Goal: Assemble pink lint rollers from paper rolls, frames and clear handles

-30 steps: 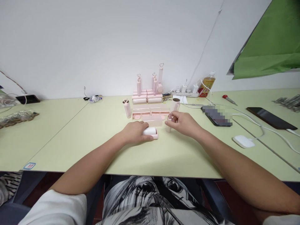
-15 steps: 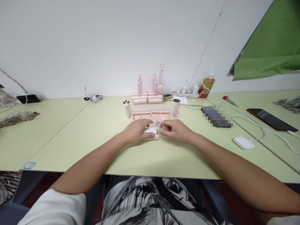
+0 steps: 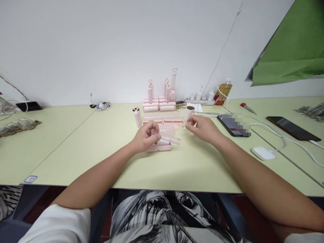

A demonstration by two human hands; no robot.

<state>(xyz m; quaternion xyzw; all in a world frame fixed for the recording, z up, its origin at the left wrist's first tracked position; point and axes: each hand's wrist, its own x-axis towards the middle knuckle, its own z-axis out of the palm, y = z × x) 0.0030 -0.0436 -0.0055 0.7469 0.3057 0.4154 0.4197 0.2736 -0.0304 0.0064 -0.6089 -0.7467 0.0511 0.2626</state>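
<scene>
In the head view my left hand (image 3: 147, 137) is closed around one end of a clear, pinkish plastic strip or handle (image 3: 170, 138), which points right and slightly down. Directly beneath lies a pink case (image 3: 162, 147) with a white roller (image 3: 163, 142) in it, partly covered by the hand and the strip. My right hand (image 3: 202, 127) has its thumb and forefinger a little apart and seems to hold nothing. Its fingers are at the lower part of an upright pink tube with a dark open top (image 3: 190, 109); whether they touch it I cannot tell.
Open pink cases (image 3: 174, 122) and a small upright handle (image 3: 137, 117) lie behind my hands. Assembled pink rollers (image 3: 159, 107) stand against the wall. Rightward are a power strip (image 3: 199, 102), a drink bottle (image 3: 224, 91), a phone (image 3: 234, 126), a screwdriver (image 3: 248, 108) and cables.
My left hand has left the white roller and now grips the clear strip. My right hand, earlier pinching a clear piece beside the case, has moved right and back to the dark-topped tube.
</scene>
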